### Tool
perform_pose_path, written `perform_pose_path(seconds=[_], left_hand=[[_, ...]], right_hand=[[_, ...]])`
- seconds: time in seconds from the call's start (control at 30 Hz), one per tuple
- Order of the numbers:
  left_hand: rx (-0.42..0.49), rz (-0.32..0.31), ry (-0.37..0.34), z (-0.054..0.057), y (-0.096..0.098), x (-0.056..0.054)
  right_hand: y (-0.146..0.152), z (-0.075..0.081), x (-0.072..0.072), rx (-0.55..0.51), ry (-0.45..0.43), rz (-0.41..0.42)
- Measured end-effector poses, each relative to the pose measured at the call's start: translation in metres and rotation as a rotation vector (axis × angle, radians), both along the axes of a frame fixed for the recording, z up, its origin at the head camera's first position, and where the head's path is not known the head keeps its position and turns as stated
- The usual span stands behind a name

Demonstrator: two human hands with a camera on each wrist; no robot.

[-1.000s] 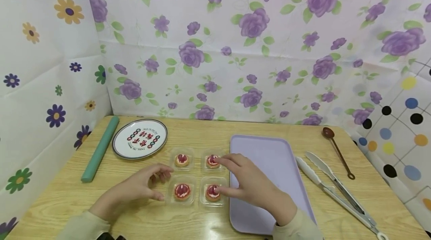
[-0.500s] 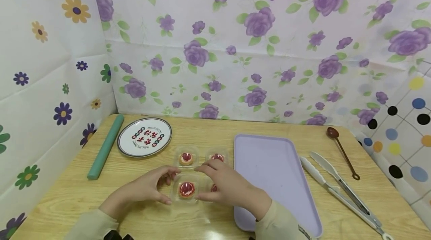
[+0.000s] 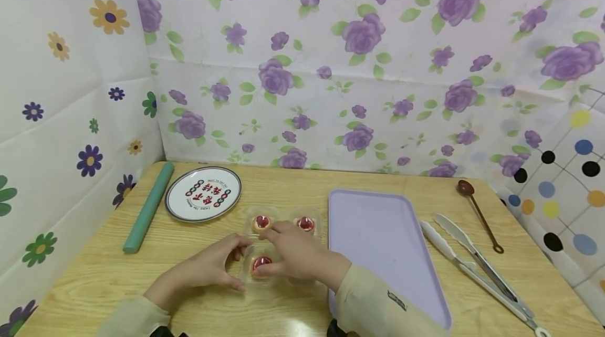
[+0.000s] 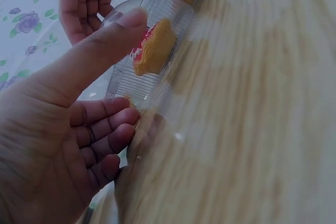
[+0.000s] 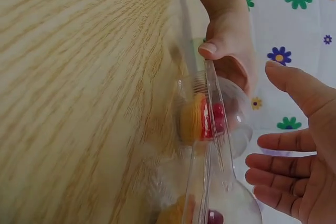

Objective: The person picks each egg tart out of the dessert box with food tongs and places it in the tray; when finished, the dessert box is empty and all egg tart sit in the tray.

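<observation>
Near-left box (image 3: 249, 269), clear plastic, on desk (image 3: 212, 305); holds one red-topped tart (image 3: 262, 261). Lies at 3 o'clock from left hand (image 3: 205, 267), between 8 and 9 o'clock from right hand (image 3: 298, 254); hence between the two. Roughly square in plan (no long axis worth entering). Nearer to left hand: in the right wrist view, just at the left thumb tip, with a plain gap to right hand.

Left hand: empty, thumb and fingers well apart, beside the left wall; contact, cannot tell. Right hand: empty, thumb apart from fingers, raised over the near pair and partly across near-left box in the head view.

Also listed, by clock from near-left box:
- Far-left box (image 3: 248, 219), one tart inside: 12 o'clock.
- Far-right box (image 3: 307, 212), likewise filled: between 1 and 2 o'clock.
- Near-right box (image 3: 302, 281): 3 o'clock, mostly hidden beneath right hand in the head view.
- Plate (image 3: 203, 193), white, printed: between 10 and 11 o'clock.
- Rod (image 3: 149, 207), green: 10 o'clock.
- Tray (image 3: 383, 242), lilac: 3 o'clock.
- Tongs (image 3: 489, 285): 3 o'clock, beyond tray.
- Spoon (image 3: 483, 220), brown: between 2 and 3 o'clock, well apart.
</observation>
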State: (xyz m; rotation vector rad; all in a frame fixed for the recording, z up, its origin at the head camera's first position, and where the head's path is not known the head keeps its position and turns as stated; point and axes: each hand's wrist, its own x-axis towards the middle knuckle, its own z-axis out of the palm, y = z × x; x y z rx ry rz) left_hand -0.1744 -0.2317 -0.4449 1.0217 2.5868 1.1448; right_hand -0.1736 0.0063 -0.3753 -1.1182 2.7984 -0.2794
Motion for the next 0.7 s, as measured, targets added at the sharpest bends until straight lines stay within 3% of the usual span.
perform_pose_path(seconds=[0.17,0.4,0.7], left_hand=[[-0.005,0.013,0.012,-0.003,-0.001,0.0],[-0.024,0.022,0.013,-0.002,0.0,0.001],[-0.032,0.013,0.041,-0.002,0.001,0.001]], right_hand=[[-0.01,-0.002,-0.004,0.04,-0.026,0.007],[-0.016,-0.007,-0.007,0.102,0.01,0.037],[-0.022,-0.014,-0.015,0.105,-0.013,0.068]])
